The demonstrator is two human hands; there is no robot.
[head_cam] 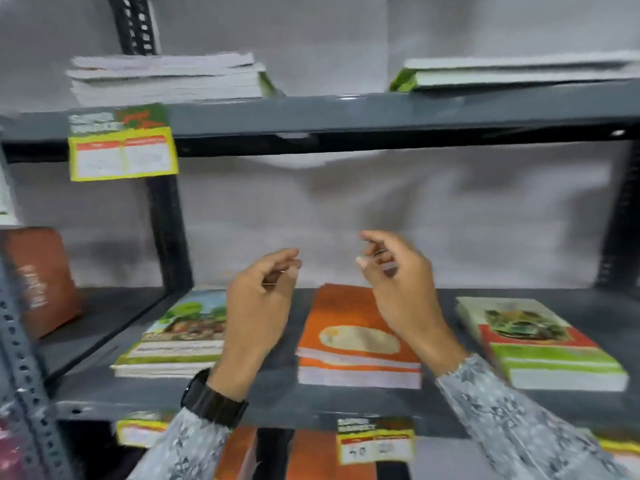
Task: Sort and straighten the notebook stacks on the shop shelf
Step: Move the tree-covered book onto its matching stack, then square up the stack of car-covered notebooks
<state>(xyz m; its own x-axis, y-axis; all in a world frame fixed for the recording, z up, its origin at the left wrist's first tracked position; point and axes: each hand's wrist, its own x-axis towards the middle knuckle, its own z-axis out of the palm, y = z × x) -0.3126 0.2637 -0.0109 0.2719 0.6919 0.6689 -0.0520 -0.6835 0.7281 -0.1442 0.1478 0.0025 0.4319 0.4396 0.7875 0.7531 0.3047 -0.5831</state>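
Three notebook stacks lie on the middle grey shelf: a green picture-cover stack at left, an orange stack in the middle, a red-and-green stack at right. My left hand, with a black watch on the wrist, hovers between the green and orange stacks, fingers loosely curled and empty. My right hand is raised above the orange stack, fingers bent and holding nothing. Two more stacks rest on the upper shelf, a whitish one at left and a thin green-edged one at right.
A brown book leans in the left bay behind the black upright post. Yellow price tags hang from the upper shelf edge and the middle shelf edge. Orange notebooks show on the shelf below.
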